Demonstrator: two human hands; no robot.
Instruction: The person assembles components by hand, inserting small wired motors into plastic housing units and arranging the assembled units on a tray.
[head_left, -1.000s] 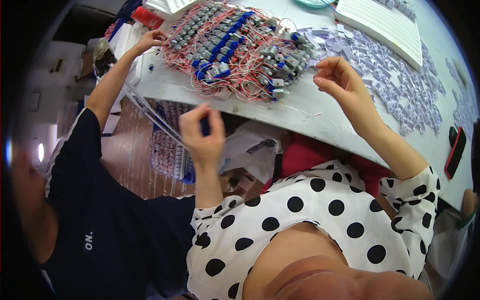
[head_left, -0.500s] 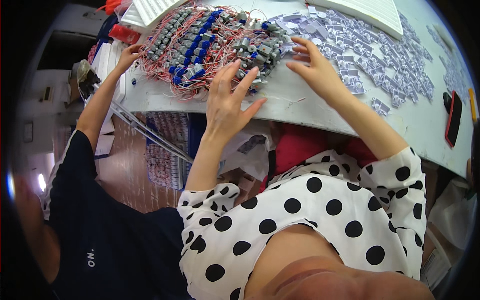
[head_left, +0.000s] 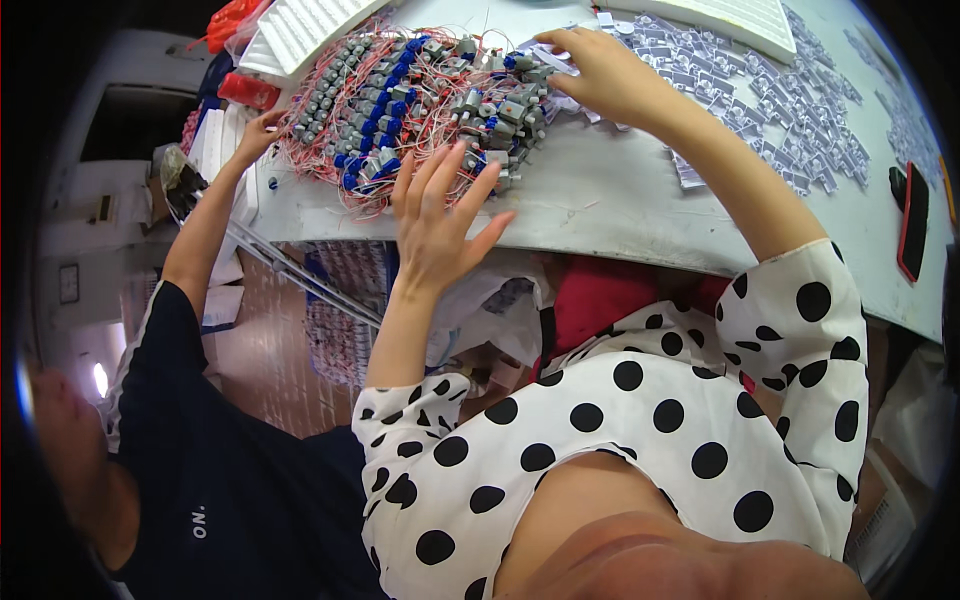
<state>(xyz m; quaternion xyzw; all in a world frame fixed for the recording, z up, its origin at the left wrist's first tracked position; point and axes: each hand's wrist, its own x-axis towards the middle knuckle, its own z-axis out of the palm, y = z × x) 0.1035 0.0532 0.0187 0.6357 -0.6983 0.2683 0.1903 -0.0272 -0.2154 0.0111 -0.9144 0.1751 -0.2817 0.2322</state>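
Observation:
My left hand [head_left: 440,205] hovers over the near edge of the pile of small grey motors [head_left: 505,115] with red and white wires. Its fingers are spread and hold nothing. My right hand [head_left: 595,75] reaches to the right end of that pile, beside several pale plastic housings [head_left: 562,62]. Its thumb and fingers are apart around the pale pieces, with no grip visible. Rows of motors with blue parts [head_left: 385,105] lie in the middle of the pile. A co-worker's hand [head_left: 262,132] touches the wires at the pile's left side.
Many pale plastic housings [head_left: 770,110] spread over the right side of the white table [head_left: 610,225]. White ribbed trays [head_left: 310,35] lie at the far left, another [head_left: 730,20] at the far right. A red-edged phone [head_left: 912,222] lies at the right. The co-worker in dark clothing [head_left: 230,450] is close on my left.
My right hand has moved away from me and to the left, toward the pale housings by the pile. My left hand has drawn back slightly, toward the table's near edge.

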